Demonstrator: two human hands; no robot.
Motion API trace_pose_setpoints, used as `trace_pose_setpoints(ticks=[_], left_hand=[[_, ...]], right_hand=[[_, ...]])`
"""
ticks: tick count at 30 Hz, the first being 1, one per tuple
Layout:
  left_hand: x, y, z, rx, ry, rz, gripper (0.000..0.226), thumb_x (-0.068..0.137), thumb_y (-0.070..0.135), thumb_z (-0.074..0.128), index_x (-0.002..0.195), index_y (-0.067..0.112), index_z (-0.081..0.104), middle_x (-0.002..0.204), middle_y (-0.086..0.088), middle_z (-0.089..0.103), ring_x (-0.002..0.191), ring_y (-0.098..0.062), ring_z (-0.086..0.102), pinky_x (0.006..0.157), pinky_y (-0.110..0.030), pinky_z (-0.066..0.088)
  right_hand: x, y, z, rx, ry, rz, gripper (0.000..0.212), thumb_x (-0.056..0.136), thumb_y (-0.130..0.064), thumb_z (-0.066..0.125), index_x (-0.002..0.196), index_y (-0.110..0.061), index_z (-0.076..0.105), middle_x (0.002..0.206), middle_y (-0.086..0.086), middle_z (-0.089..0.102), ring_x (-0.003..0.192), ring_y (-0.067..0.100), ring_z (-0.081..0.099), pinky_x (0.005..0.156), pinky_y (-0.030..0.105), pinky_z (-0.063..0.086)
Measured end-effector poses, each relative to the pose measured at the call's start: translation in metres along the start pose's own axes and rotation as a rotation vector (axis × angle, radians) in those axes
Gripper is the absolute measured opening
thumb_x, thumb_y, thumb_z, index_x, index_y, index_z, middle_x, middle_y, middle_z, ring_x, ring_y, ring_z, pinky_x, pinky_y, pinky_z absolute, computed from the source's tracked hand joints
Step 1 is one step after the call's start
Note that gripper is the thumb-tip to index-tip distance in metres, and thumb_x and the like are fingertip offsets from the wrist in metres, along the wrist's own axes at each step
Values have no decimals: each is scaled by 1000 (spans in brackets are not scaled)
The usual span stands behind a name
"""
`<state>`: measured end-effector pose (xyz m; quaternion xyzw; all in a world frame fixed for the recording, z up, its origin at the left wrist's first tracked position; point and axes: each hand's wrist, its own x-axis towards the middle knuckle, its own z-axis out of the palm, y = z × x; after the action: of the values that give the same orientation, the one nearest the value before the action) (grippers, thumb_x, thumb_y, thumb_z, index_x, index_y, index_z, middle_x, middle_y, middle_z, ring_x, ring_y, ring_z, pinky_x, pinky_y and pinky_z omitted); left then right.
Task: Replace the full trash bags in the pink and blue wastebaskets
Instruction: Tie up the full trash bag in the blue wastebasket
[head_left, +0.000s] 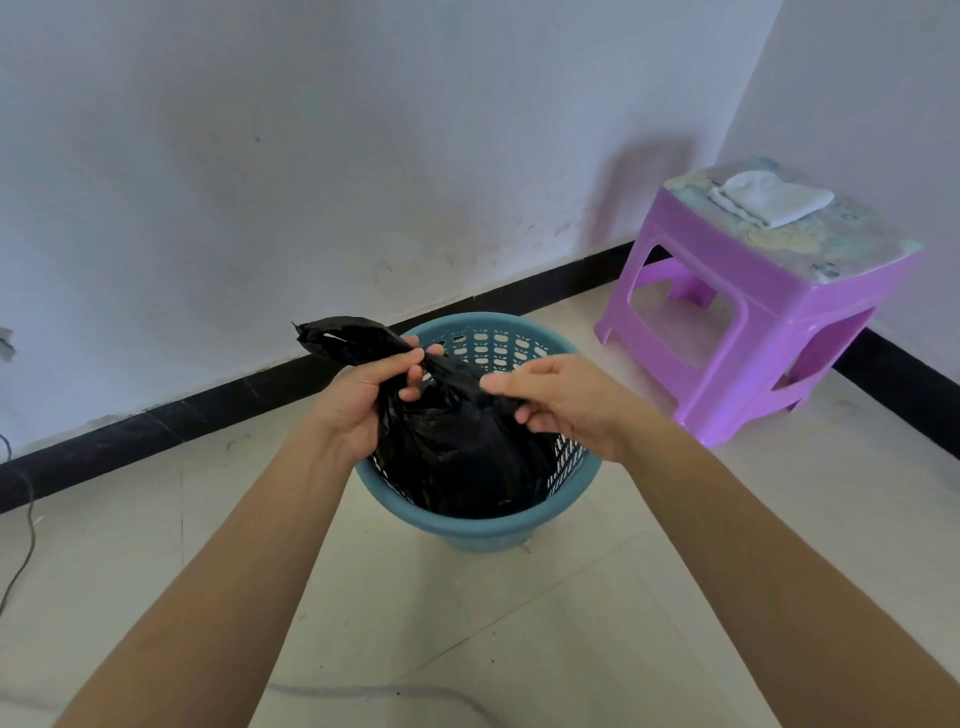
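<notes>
The fingers of the left hand curl tight round the gathered neck of the black trash bag, its loose top sticking out past them; the right hand pinches the plastic just beside. The bag's body sits inside the blue wastebasket on the tiled floor. A purple stool carrying a folded white cloth stands to the right.

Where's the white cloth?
In the head view, the white cloth lies on the purple stool at the far right, right of the blue wastebasket.
</notes>
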<state>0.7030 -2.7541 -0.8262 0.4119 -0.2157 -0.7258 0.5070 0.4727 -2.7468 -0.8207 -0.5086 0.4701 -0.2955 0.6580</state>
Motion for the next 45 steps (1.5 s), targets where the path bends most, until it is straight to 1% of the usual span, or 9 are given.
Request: trace_pose_setpoints(ticks=[3, 8, 13, 15, 22, 30, 38, 43, 45], left_hand=[[-2, 2, 1, 56, -59, 7, 22, 76, -2, 64, 92, 12, 59, 93, -9, 72, 55, -7, 55, 49, -15, 44], [-11, 5, 6, 225, -156, 43, 19, 77, -3, 63, 88, 12, 59, 85, -8, 68, 57, -10, 52, 53, -19, 46], [-22, 4, 12, 360, -246, 21, 13, 84, -1, 60, 89, 10, 57, 79, -4, 66, 58, -9, 52, 57, -19, 49], [-24, 6, 11, 424, -272, 16, 12, 86, -2, 61, 87, 10, 60, 75, -3, 64, 59, -9, 53, 59, -19, 49], [-22, 9, 9, 442, -210, -57, 10, 81, 9, 70, 80, 18, 72, 93, -10, 72, 75, -13, 68, 70, -21, 57], [-10, -5, 24, 192, 73, 166, 13, 89, -3, 61, 91, 7, 70, 96, -11, 72, 87, -19, 68, 86, -28, 57], [-12, -21, 32, -194, 95, 118, 22, 79, -6, 34, 70, 11, 44, 82, -6, 45, 80, -21, 53, 92, -35, 46], [-19, -27, 26, -115, 10, 102, 15, 67, 0, 35, 62, 13, 40, 73, -7, 48, 72, -21, 50, 81, -34, 46], [-20, -26, 26, -54, -20, 115, 15, 65, 1, 37, 60, 14, 42, 70, -6, 49, 70, -21, 52, 78, -34, 46]], right_hand=[[-3, 5, -1, -183, -51, 68, 30, 66, -41, 90, 85, -21, 78, 79, -3, 75, 67, 7, 69, 62, 18, 54], [10, 9, 2, -292, 383, -169, 22, 94, -45, 64, 107, -28, 72, 94, -18, 71, 88, -2, 64, 89, 26, 48], [14, 18, 12, -432, 12, -250, 55, 83, -18, 77, 133, -32, 59, 123, -15, 65, 118, 2, 59, 106, 21, 42], [16, 24, 21, -380, -36, -253, 50, 84, -20, 76, 130, -31, 61, 117, -14, 69, 112, 3, 63, 102, 24, 47], [25, 16, 16, -654, 334, -426, 16, 92, -29, 60, 102, -32, 73, 95, -9, 63, 98, 13, 58, 94, 40, 46], [6, 12, 24, -402, 114, -192, 26, 93, -34, 59, 89, -11, 71, 97, 20, 69, 95, 33, 66, 95, 51, 50], [9, 28, 25, -466, 0, -50, 26, 94, -36, 54, 73, -32, 69, 83, -12, 70, 92, 13, 67, 89, 33, 47], [9, 32, 23, -343, 32, -16, 45, 97, -53, 43, 139, -39, 50, 138, -10, 56, 129, 14, 51, 112, 38, 35], [9, 32, 23, -230, 22, -54, 50, 95, -50, 50, 144, -49, 42, 141, -11, 54, 130, 10, 50, 112, 35, 35]])
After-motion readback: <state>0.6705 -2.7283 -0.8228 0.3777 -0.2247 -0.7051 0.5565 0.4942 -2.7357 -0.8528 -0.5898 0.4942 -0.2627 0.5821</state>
